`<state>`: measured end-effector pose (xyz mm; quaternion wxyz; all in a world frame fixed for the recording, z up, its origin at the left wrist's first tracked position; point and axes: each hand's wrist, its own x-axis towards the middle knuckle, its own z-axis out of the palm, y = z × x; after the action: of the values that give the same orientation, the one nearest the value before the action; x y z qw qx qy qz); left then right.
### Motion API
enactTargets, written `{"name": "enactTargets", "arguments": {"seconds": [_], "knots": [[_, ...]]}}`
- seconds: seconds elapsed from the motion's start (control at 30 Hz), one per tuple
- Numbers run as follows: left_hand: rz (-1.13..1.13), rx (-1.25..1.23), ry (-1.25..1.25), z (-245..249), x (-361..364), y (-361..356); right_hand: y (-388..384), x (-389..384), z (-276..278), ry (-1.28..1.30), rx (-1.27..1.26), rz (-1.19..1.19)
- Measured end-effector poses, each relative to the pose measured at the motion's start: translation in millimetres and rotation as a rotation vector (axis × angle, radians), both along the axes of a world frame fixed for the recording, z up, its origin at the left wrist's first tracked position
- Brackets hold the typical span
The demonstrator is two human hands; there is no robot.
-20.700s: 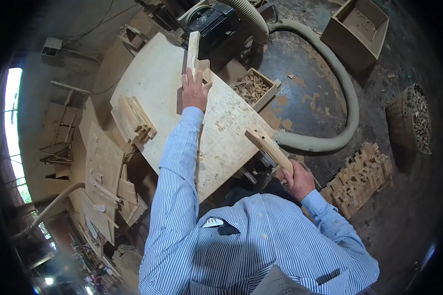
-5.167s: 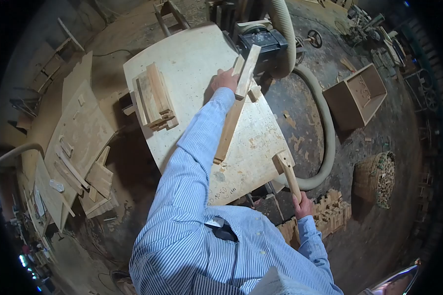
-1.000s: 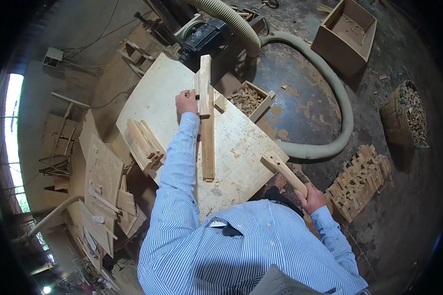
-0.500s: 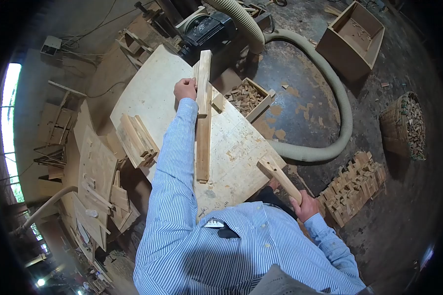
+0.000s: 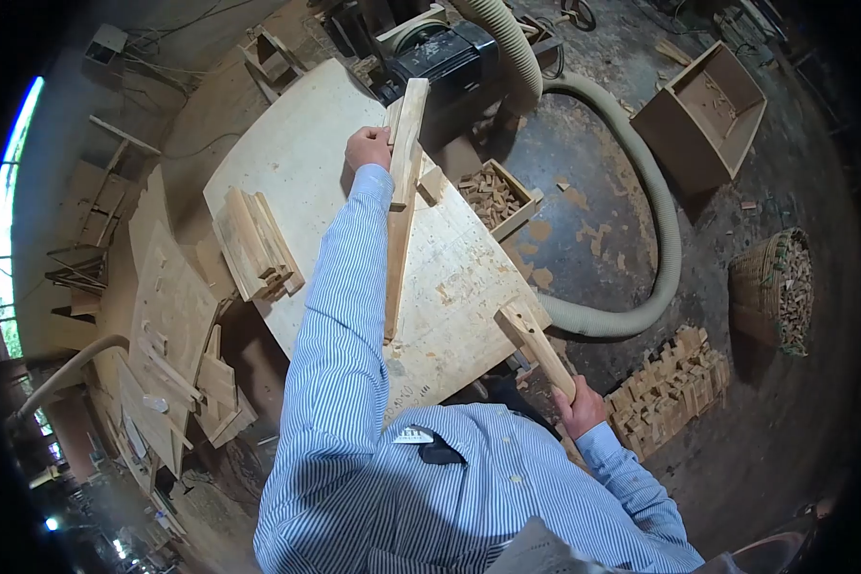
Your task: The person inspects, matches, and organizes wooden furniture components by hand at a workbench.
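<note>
At the far part of the pale worktable point(image 5: 459, 277), my left hand point(image 5: 368, 148) has its fingers closed at the left edge of a short wooden piece point(image 5: 408, 134). That piece lies along a longer wooden strip point(image 5: 399, 263), and a small wood block point(image 5: 431, 184) is beside it on the right. Low on the right, my right hand point(image 5: 582, 409) grips one end of a wooden bar point(image 5: 542, 352) with dark holes near its other end. The bar's far end reaches over the table's near right edge. My left thumb is hidden.
Several stacked wood strips point(image 5: 258, 244) lie at the table's left. Beyond the table stands a machine with a black motor point(image 5: 445, 55). A ribbed hose point(image 5: 655, 191) loops across the floor. An offcut box point(image 5: 517, 218), a wicker basket point(image 5: 756, 287) and piled blocks point(image 5: 670, 387) are on the right.
The whole view has shifted and turned slightly. Both hands keep hold of the same wooden pieces, and any movement of them against the table is too small to tell.
</note>
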<state>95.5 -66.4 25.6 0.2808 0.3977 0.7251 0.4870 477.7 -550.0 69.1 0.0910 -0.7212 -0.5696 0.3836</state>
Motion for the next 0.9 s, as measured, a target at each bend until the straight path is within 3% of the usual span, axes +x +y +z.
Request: {"name": "enactTargets", "arguments": {"seconds": [0.2, 0.27, 0.47, 0.67, 0.73, 0.9], "knots": [[0.006, -0.027, 0.115, -11.7, -36.9, 51.9, 38.0, -29.1, -12.0, -0.005, 0.007, -0.008], [-0.022, -0.014, 0.243, -18.1, -57.5, 80.1, 62.2, -47.9, -16.2, -0.031, 0.115, 0.022], [-0.036, -0.047, 0.224, -13.2, -69.1, 120.6, 94.7, -69.7, -19.2, -0.01, 0.119, -0.023], [-0.029, -0.045, 0.268, -23.9, -78.3, 123.9, 101.3, -76.7, -7.6, -0.06, 0.072, -0.017], [-0.003, -0.054, 0.472, -21.5, -81.5, 123.2, 104.0, -79.6, -9.3, -0.043, 0.075, -0.026], [-0.001, -0.073, 0.339, -15.3, -88.2, 115.5, 106.6, -77.0, -10.2, -0.038, 0.096, -0.002]]}}
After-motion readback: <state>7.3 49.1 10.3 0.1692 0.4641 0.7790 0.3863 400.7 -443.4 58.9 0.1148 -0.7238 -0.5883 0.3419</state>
